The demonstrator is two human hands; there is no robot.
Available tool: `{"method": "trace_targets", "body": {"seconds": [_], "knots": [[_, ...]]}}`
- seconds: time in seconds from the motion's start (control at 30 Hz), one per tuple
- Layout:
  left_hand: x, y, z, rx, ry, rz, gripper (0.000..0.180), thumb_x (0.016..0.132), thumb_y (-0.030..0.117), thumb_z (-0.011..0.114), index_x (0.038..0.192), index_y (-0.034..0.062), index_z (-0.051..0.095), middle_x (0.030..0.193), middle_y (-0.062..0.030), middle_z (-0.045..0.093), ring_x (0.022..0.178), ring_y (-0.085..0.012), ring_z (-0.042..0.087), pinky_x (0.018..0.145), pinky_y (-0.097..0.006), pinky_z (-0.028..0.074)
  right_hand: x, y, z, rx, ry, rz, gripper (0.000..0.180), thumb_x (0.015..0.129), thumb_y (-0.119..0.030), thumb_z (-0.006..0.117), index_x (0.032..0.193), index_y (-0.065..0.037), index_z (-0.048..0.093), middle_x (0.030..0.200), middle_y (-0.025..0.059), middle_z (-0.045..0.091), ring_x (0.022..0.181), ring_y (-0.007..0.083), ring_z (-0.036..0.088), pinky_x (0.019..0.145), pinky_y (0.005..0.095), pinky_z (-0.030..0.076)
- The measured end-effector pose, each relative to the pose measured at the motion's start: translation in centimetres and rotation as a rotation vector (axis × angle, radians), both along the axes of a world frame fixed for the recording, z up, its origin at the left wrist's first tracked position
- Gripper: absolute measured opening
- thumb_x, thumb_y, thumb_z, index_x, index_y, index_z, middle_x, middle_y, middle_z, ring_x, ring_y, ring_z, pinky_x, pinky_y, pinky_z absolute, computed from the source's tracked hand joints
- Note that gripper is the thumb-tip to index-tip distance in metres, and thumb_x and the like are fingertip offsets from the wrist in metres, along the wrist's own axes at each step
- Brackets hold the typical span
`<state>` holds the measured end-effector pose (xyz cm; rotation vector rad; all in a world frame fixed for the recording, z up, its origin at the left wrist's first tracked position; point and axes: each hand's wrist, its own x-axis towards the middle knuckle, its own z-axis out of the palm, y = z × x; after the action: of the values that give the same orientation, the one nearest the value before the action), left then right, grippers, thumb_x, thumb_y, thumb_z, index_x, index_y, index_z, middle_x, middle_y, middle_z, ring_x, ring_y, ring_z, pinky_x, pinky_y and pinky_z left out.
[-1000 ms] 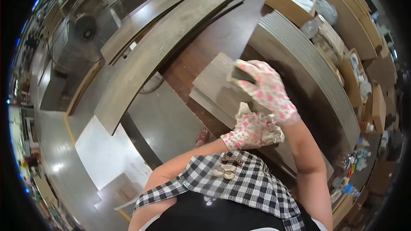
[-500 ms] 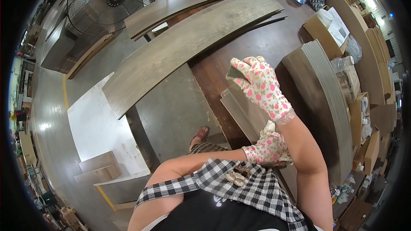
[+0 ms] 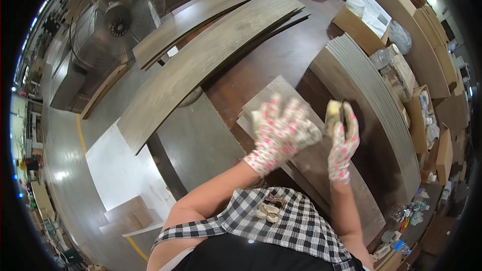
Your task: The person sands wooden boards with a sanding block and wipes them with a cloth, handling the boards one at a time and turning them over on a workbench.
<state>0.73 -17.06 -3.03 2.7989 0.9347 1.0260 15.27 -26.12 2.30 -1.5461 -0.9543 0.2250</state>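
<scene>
Both hands wear white gloves with pink spots. Spread open, the left hand (image 3: 281, 133) presses flat on the top grey plank (image 3: 306, 155) of a small stack lying on the dark brown table (image 3: 271, 60). Beside it, the right hand (image 3: 342, 140) is closed around a yellowish sponge (image 3: 333, 113) held just above the same plank. Long grey boards (image 3: 201, 65) lie further off, near a floor fan (image 3: 118, 20)
</scene>
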Motion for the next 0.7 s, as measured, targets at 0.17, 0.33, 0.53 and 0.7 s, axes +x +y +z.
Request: {"method": "trace_targets", "body": {"seconds": [0.17,0.33,0.53,0.7], "knots": [[-3.4,4.0,0.5,-0.088,0.094,0.262,0.065,0.072,0.046,0.063,0.122,0.0075,0.049,0.123,-0.0108,0.047,0.108,-0.0361,0.045,0.089,-0.045,0.038,-0.6,-2.0,-2.8,0.073,0.126,-0.078,0.048,0.084,-0.006,0.055,0.129,0.001,0.040,0.129,0.0107,0.044,0.117,0.0197,0.044,0.101,0.0321,0.033],[-4.2,6.4,1.6,-0.160,0.071,0.280,0.057,0.068,0.043,0.068,0.114,0.0107,0.055,0.085,-0.0075,0.053,0.078,-0.0258,0.050,0.064,-0.038,0.044,0.0,-2.0,-3.2,0.088,0.207,-0.021,0.052,0.084,-0.006,0.055,0.132,-0.001,0.037,0.132,0.0082,0.043,0.113,0.0177,0.045,0.099,0.0308,0.034],[-10.2,12.4,2.6,0.273,0.340,0.317,0.035,0.072,0.016,0.064,0.106,0.0134,0.058,0.096,-0.0011,0.062,0.080,-0.0197,0.054,0.066,-0.036,0.044,0.2,-1.7,-4.0,0.053,0.210,-0.066,0.058,0.082,-0.007,0.058,0.134,-0.002,0.034,0.132,0.0074,0.042,0.111,0.0184,0.047,0.097,0.0308,0.037],[-6.6,8.9,4.0,0.031,-0.055,-0.053,0.037,0.068,0.019,0.068,0.103,0.0129,0.057,0.099,-0.0091,0.053,0.087,-0.0297,0.051,0.074,-0.042,0.044,0.0,-1.9,-3.5,0.068,0.261,-0.040,0.058,0.082,-0.010,0.059,0.134,-0.001,0.034,0.131,0.0078,0.043,0.109,0.0175,0.047,0.095,0.0305,0.038]]}}
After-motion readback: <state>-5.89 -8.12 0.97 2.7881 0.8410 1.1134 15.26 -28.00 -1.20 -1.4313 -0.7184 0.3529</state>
